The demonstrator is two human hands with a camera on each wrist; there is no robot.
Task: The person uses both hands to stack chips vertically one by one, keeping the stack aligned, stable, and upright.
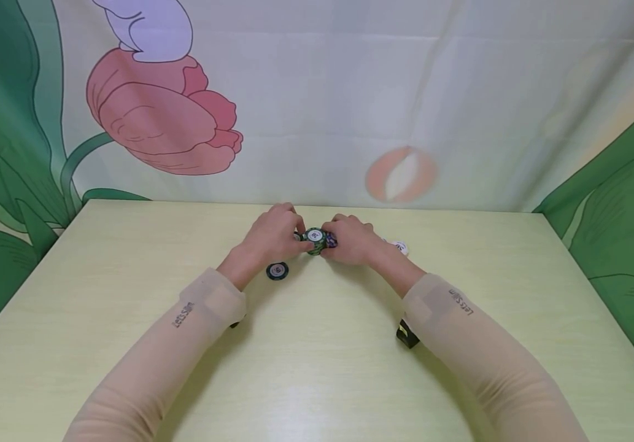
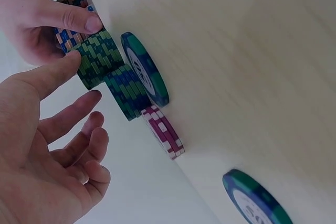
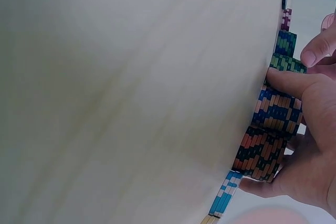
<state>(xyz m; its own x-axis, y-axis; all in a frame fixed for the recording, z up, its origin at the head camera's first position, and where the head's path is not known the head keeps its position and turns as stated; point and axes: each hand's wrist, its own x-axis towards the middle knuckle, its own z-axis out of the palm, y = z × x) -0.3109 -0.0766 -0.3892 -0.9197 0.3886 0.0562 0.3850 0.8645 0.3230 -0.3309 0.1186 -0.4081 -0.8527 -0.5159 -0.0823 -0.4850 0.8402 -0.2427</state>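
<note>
Poker chips stand in a row of stacks at the far part of the table. My left hand (image 1: 272, 236) is at the green stack (image 1: 315, 235); in the left wrist view its thumb touches the stack's top edge, other fingers loosely bent and apart. My right hand (image 1: 350, 239) holds the stacks from the other side. Its thumb presses the green stack's near side, while its fingers reach behind the blue-and-orange stack (image 3: 278, 111) and the black-and-orange stack (image 3: 260, 153). Their fingertips are partly hidden. A shorter blue-green stack (image 2: 127, 92) adjoins the green one.
One loose blue-green chip (image 1: 277, 271) lies nearer me. Maroon-and-white chips (image 2: 164, 134) sit farther left in the row, light-blue-and-white chips (image 3: 226, 192) farther right. A black object (image 1: 407, 334) shows by my right sleeve. A printed curtain (image 1: 317, 110) hangs behind the table.
</note>
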